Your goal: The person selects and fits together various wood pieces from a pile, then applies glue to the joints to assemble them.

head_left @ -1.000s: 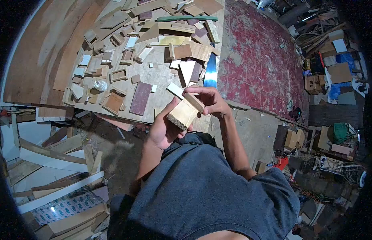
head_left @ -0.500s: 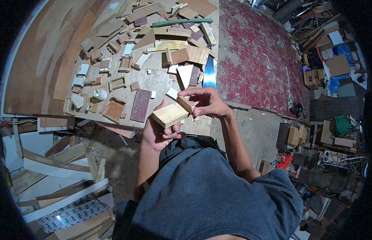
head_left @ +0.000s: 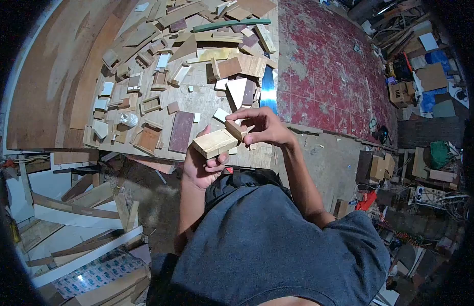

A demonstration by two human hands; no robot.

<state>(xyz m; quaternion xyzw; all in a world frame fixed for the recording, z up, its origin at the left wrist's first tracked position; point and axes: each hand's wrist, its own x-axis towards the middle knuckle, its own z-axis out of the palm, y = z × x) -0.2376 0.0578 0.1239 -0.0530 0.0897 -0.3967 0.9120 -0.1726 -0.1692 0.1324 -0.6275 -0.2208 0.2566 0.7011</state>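
My left hand (head_left: 200,171) is closed around a pale rectangular wooden block (head_left: 214,143), its fingers wrapped under the near side. Between thumb and fingertips, my right hand (head_left: 263,127) pinches a small brown wooden piece (head_left: 235,130) at the block's right end. The small piece stands across that end and looks to touch it; the exact contact is partly hidden by my fingers. Just beyond my hands, on the worktable (head_left: 182,99), lie a dark reddish-brown board (head_left: 181,131) and a small white piece (head_left: 220,115).
Many wood offcuts and small open wooden boxes (head_left: 147,139) cover the table. A clear plastic bottle (head_left: 128,120) stands at left. A saw blade (head_left: 268,91) lies by the right edge. Scrap boards (head_left: 76,216) lean below left; a cardboard box (head_left: 401,94) sits far right.
The view has shifted slightly. Both hands keep their hold, and the block and small brown piece stay together with only a slight tilt.
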